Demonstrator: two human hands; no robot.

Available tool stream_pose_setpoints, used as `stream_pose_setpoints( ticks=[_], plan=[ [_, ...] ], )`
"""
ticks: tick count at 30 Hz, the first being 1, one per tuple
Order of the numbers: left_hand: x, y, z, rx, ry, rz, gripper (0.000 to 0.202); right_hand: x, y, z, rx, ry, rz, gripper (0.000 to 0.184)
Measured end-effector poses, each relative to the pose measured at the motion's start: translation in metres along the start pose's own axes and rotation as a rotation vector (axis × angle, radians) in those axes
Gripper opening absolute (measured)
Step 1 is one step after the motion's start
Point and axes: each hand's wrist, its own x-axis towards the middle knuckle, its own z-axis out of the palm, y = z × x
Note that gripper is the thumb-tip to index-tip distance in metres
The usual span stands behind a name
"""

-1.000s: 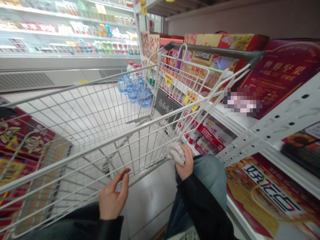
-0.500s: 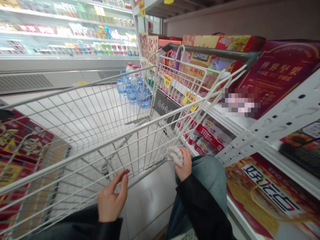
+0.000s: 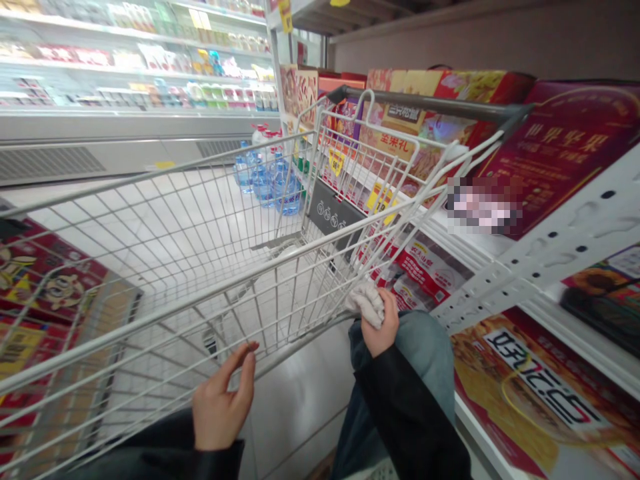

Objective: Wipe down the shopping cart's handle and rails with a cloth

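A grey-white wire shopping cart [image 3: 215, 288] stands in front of me, its dark handle bar at the far right end. My right hand [image 3: 381, 331] is closed around a crumpled light-grey cloth [image 3: 369, 303]. The cloth lies against the lower rail of the cart's near side, close to the handle end, just above my bent knee. My left hand [image 3: 223, 400] is beside the lower wires of the same side, thumb and index finger apart in a loose curve. Its other fingers are mostly hidden, and I cannot tell whether it touches the wires.
White shelving on the right holds gift boxes [image 3: 565, 143] and packs of bottles [image 3: 425, 267]. Large blue water bottles [image 3: 280, 187] stand on the floor beyond the cart. A refrigerated display [image 3: 125, 143] lines the back. Red cartons [image 3: 55, 280] are stacked at left.
My right hand and the cloth have moved a little to the right along the lower rail. The cart's handle end has shifted slightly right. My left hand has barely moved.
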Motion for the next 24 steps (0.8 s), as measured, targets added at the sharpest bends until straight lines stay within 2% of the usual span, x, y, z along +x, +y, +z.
stream_pose_setpoints(
  ticks=[2,3,8,11,13,17,19,21,24],
  plan=[
    [0.000,0.001,-0.002,0.003,-0.001,0.002,0.035,0.008,-0.001,-0.001,0.009,0.048,0.009,0.053],
    [0.000,0.001,-0.002,0.002,-0.004,0.001,0.035,0.009,0.000,-0.001,0.014,0.029,0.021,0.052],
    [0.000,-0.001,0.000,-0.007,-0.015,-0.008,0.035,-0.007,0.008,0.008,0.034,-0.175,0.057,0.038],
    [0.000,-0.002,0.002,-0.009,-0.011,-0.009,0.035,-0.011,0.008,0.006,0.039,-0.214,0.048,0.034],
    [0.000,-0.002,0.002,-0.014,-0.017,-0.011,0.035,-0.003,0.007,0.002,0.038,-0.179,0.045,0.038],
    [0.002,0.000,-0.001,-0.023,-0.026,-0.006,0.035,0.020,0.004,-0.006,0.021,0.019,0.044,0.046],
    [0.001,0.000,-0.002,-0.025,-0.031,-0.010,0.035,0.022,0.006,-0.004,0.022,0.036,0.059,0.048],
    [0.000,-0.002,-0.001,-0.025,-0.036,-0.012,0.034,0.012,0.008,0.001,0.031,-0.041,0.091,0.046],
    [-0.003,-0.007,0.001,-0.028,-0.023,-0.010,0.032,-0.011,0.010,0.010,0.049,-0.188,0.109,0.034]
  ],
)
